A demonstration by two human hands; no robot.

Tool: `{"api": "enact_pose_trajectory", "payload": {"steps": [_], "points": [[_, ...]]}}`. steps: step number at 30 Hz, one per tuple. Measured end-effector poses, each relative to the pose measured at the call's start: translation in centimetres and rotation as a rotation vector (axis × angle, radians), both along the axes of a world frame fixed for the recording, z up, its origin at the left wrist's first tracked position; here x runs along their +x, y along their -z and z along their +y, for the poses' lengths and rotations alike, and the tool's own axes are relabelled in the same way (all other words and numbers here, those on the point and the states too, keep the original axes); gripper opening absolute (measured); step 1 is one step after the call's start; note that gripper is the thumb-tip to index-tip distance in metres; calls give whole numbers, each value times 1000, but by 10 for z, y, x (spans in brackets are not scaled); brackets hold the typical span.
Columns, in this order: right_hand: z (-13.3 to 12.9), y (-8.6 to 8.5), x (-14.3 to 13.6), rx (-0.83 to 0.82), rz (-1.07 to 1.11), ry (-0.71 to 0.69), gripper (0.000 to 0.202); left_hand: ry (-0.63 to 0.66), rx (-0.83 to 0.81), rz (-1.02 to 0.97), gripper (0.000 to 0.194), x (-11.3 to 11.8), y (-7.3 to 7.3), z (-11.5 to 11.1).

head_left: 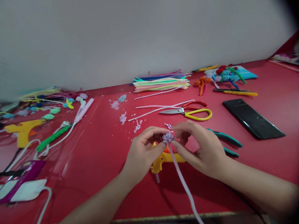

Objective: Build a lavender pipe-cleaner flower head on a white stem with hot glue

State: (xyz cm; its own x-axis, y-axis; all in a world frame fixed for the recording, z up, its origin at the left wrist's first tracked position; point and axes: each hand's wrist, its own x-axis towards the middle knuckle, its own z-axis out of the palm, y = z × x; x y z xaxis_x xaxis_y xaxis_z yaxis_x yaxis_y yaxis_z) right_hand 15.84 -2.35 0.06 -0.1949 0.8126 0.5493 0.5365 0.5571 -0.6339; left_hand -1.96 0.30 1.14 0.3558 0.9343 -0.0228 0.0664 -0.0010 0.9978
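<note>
Between my two hands is a small fuzzy lilac pipe-cleaner flower [168, 137], its long pale stem [184, 183] hanging down toward me. My left hand [146, 152] pinches the flower's left side between thumb and fingers. On the right side, my right hand [201, 149] has its thumb and bent index finger at the flower. Beneath the hands lies a yellow glue gun [161, 161], partly covered by them, with a clear glue stick at its end. Just beyond are scissors [187, 111] with one red and one yellow handle.
Green-handled pliers [227, 138] lie by my right hand, and a black phone [253, 118] farther right. Bundled pipe cleaners [161, 82] sit near the wall. Leftward are another yellow glue gun [23, 132], cords and a purple-and-white power strip [25, 183]. Lilac fluff clippings [123, 118] are scattered.
</note>
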Motion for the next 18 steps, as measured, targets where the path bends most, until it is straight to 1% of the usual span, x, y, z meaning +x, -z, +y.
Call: {"api": "enact_pose_trajectory", "payload": {"steps": [2, 3, 4, 6, 7, 9, 11, 12, 14, 16, 17, 18], "points": [[1, -3, 0, -113, 120, 18, 11, -32, 73, -3, 20, -2, -1, -1], [1, -4, 0, -198, 160, 0, 6, -53, 128, 5, 22, -3, -2, -1], [2, -5, -1, -303, 189, -41, 5, -73, 192, 17, 23, -5, -2, -2], [4, -6, -3, -525, 264, -164, 12, -103, 341, 38, 26, -8, -4, -4], [5, -7, -4, -608, 316, -221, 13, -110, 420, 54, 28, -9, -4, -5], [4, -7, -5, -683, 392, -295, 12, -99, 580, 112, 35, -12, -3, -8], [3, -7, -5, -651, 381, -313, 9, -67, 746, 180, 43, -14, -2, -11], [2, -8, -4, -606, 358, -310, 6, -58, 846, 167, 46, -15, -2, -13], [2, -10, 1, -450, 322, -275, 3, -97, 927, 105, 58, -17, -2, -14], [3, -11, 6, -238, 297, -200, 9, -178, 995, 139, 53, -18, -3, -14], [4, -12, 9, -137, 283, -170, 13, -216, 1030, 184, 44, -19, -3, -12], [6, -13, 12, -45, 269, -152, 17, -219, 1045, 212, 38, -20, -2, -10]]}}
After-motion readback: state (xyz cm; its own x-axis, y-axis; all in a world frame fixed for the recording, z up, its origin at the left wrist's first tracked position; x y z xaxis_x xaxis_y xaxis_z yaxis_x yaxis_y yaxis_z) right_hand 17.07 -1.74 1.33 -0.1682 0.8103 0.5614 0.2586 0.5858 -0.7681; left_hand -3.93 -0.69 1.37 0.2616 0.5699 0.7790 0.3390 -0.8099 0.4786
